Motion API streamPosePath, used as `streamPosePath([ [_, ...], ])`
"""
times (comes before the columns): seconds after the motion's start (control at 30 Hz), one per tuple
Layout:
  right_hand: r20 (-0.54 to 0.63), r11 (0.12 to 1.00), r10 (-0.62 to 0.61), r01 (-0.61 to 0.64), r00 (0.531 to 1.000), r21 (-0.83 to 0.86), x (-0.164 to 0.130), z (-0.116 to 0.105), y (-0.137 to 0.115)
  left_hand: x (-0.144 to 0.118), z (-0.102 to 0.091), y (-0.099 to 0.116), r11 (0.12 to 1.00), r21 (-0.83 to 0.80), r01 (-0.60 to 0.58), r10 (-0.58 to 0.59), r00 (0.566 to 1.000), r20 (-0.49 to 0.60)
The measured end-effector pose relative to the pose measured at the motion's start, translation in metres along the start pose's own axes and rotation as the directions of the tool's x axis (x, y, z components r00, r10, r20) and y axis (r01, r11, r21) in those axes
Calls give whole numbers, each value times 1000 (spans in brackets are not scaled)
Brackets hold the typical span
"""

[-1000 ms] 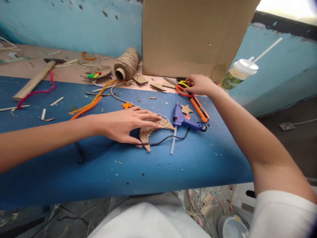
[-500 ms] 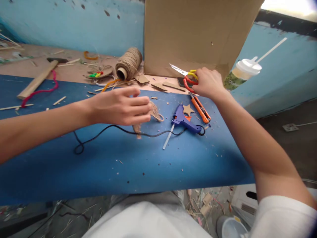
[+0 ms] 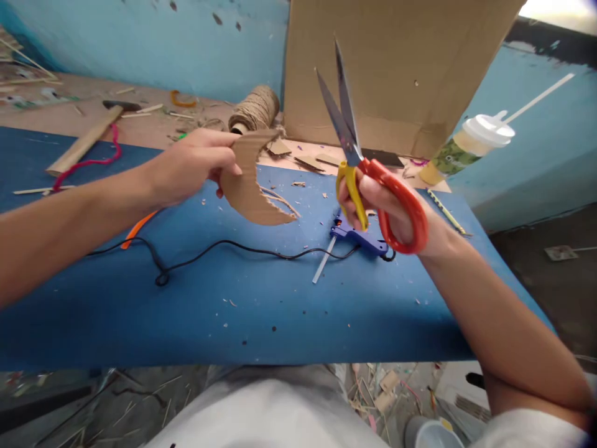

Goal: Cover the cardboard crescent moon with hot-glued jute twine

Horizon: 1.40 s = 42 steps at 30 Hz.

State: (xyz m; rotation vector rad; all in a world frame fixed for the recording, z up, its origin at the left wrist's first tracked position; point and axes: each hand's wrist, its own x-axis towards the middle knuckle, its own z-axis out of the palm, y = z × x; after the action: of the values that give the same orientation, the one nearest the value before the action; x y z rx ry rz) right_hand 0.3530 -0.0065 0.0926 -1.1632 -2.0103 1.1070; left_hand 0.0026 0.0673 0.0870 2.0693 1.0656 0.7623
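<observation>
Probably light and stiffish, the cardboard crescent [image 3: 249, 196] sits between the hands, its outer curve pinched in the left hand [image 3: 198, 163] — best held there, as its thin tips could crease. Apart from it, the right hand [image 3: 395, 214] grips the scissors [image 3: 349, 146] by the handles, blades spread.

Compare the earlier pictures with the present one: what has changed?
The right hand has lifted the scissors closer and opened them wider. The left hand has picked up the crescent, turning its plain side to view. The glue gun and hammer stayed put.

Cardboard crescent [image 3: 249, 190] (back hidden), bucket [image 3: 416, 430] cropped
</observation>
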Motion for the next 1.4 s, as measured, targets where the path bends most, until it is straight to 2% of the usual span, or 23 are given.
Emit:
streamPosePath([
  [0.07, 160, 981, -36, 4, 987, 193, -16, 13, -2, -4, -4, -7, 986, -149, 79, -82, 996, -19],
  [0.13, 308, 955, -41, -53, 951, 292, -27, 21, 0, -10, -8, -9, 963, -251, 100, -118, 991, -58],
  [0.27, 481, 934, 42, -205, 876, 292, -35, 27, -1, -21, -13, -7, 929, -368, 41, -106, 982, -159],
  [0.4, 566, 925, 114, -295, 817, 240, -35, 30, -8, -27, -7, -9, 902, -431, -5, -91, 975, -203],
  [0.57, 528, 968, 117, -214, 841, 128, -34, 35, -10, -37, 1, -10, 900, -432, -57, -62, 965, -255],
  [0.7, 569, 956, 93, -233, 817, 178, -31, 31, -6, -43, 3, -11, 890, -453, -50, -47, 978, -201],
  [0.8, 596, 942, 37, -228, 802, 248, -29, 28, -4, -45, 6, -10, 848, -528, -41, -44, 988, -147],
  [0.87, 594, 948, 43, -221, 804, 229, -28, 30, -5, -46, 12, -9, 819, -573, -19, -52, 993, -108],
  [0.93, 573, 963, 80, -212, 816, 168, -29, 33, -9, -48, 20, -7, 800, -600, -28, -50, 992, -113],
  [1.13, 438, 984, 160, -178, 885, 1, -34, 47, -17, -57, 42, -7, 755, -641, -135, -22, 973, -231],
  [1.4, 429, 980, 194, -196, 882, -40, -34, 48, -15, -70, 55, -1, 642, -766, -9, -66, 996, -67],
])
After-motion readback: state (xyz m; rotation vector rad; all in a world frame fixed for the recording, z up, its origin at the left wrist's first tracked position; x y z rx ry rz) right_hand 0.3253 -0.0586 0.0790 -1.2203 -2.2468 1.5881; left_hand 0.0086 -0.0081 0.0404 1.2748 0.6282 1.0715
